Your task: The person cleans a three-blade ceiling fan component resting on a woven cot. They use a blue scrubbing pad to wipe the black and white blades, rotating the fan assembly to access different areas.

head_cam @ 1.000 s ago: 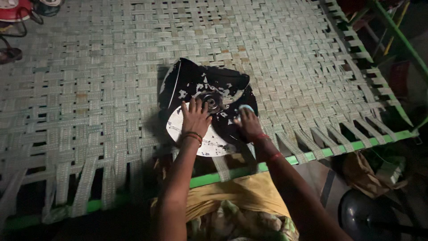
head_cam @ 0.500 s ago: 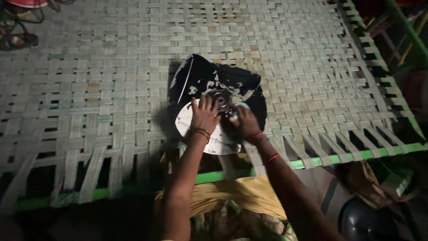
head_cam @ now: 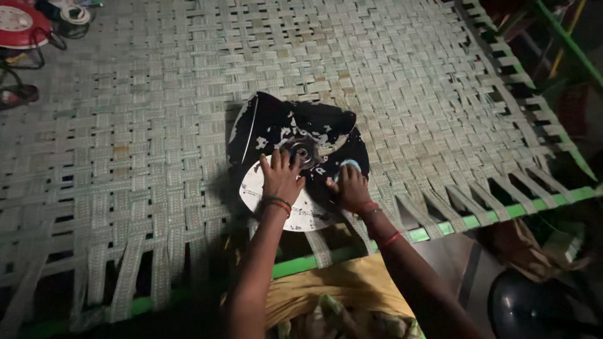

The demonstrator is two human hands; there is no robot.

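Since half a second ago, the right hand (head_cam: 352, 188) has slid outward from the hub (head_cam: 300, 150), fingers curled around a small pale pad (head_cam: 347, 166) pressed on the dark fan blade (head_cam: 295, 157). Left hand (head_cam: 281, 179) lies flat, fingers spread, beside the hub. Beneath both stretches a woven cot (head_cam: 157, 125).

left hand (head_cam: 281, 179), right hand (head_cam: 350, 187), fan blade (head_cam: 276, 129), woven cot (head_cam: 125, 138)

Red bangles, yellow garment
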